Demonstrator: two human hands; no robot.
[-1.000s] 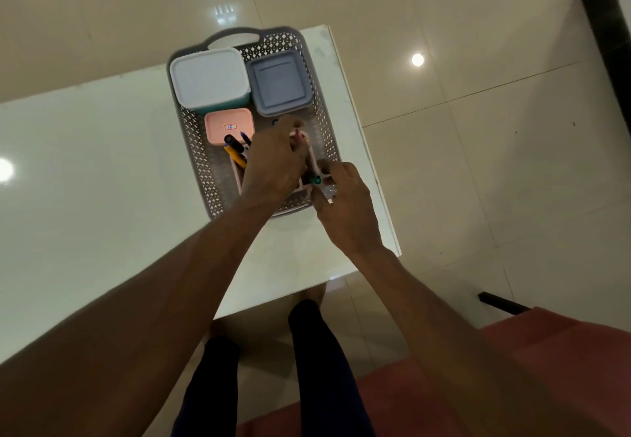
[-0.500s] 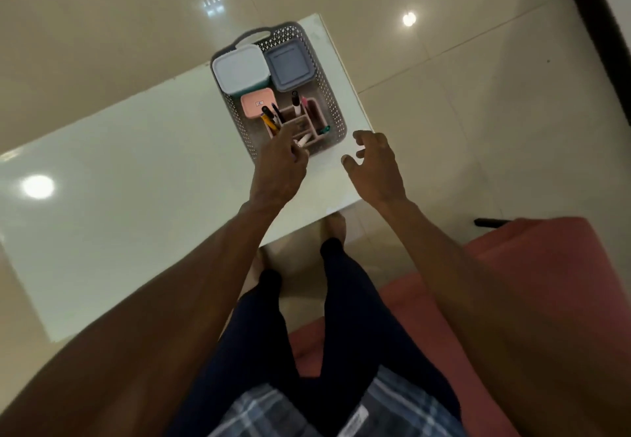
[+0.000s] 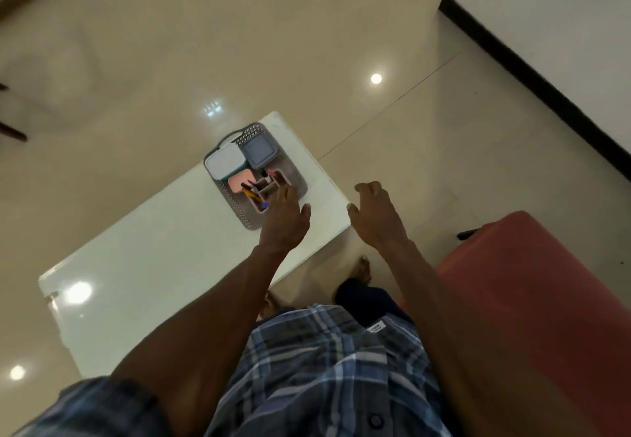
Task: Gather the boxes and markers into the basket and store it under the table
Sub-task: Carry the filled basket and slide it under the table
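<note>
A grey perforated basket [image 3: 296,180] stands at the far right corner of the white table [image 3: 164,252]. Inside it lie a white-lidded box [image 3: 225,162], a grey-lidded box [image 3: 257,151], a small pink box [image 3: 240,180] and a pink holder with several markers [image 3: 254,194]. My left hand [image 3: 285,219] hovers over the basket's near end, fingers relaxed, holding nothing. My right hand [image 3: 374,211] hangs in the air beyond the table's right edge, fingers loosely curled and empty.
A red seat [image 3: 532,283] is at the right, close behind my legs. Glossy beige floor tiles [image 3: 307,44] surround the table. A white wall with a black skirting [image 3: 532,71] runs along the upper right. My bare foot [image 3: 362,270] shows below the table's edge.
Both hands let go of the markers and drew back from the basket. The view rose and pulled away, so the table and basket look smaller.
</note>
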